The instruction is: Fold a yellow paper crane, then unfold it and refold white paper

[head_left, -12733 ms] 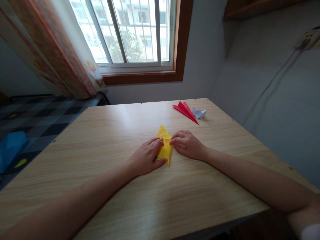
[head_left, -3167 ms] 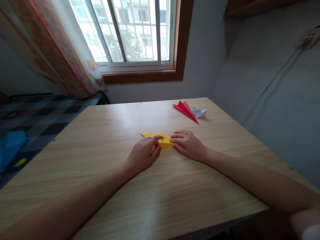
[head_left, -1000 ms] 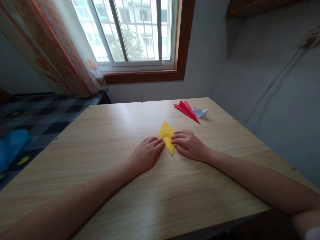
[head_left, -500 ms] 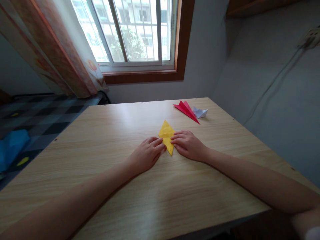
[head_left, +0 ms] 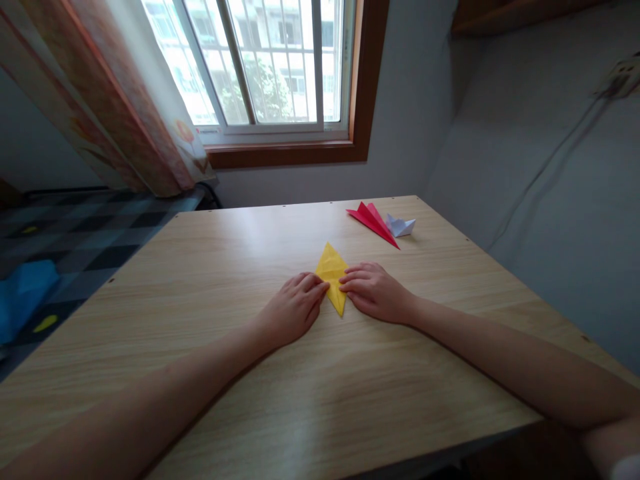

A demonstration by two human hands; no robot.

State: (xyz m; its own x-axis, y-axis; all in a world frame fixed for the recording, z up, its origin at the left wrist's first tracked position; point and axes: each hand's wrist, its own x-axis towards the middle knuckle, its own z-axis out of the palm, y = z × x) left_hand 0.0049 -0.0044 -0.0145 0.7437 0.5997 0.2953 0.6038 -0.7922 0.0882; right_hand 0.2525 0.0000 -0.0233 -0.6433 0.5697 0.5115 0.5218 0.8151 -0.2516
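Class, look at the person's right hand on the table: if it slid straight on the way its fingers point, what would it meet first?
The right hand points leftward, fingertips already on the yellow folded paper. So the paper comes first, and just beyond it, probably the left hand's fingers, which press the paper's other side.

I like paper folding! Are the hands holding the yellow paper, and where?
Not lifted: the yellow paper lies flat on the table, pressed at its middle side edges by left hand and right hand fingertips.

No readable text, labels, brands, numbers or signs anywhere: none on yellow folded paper [head_left: 332, 275], red paper plane [head_left: 373, 220], counter [head_left: 350, 400].
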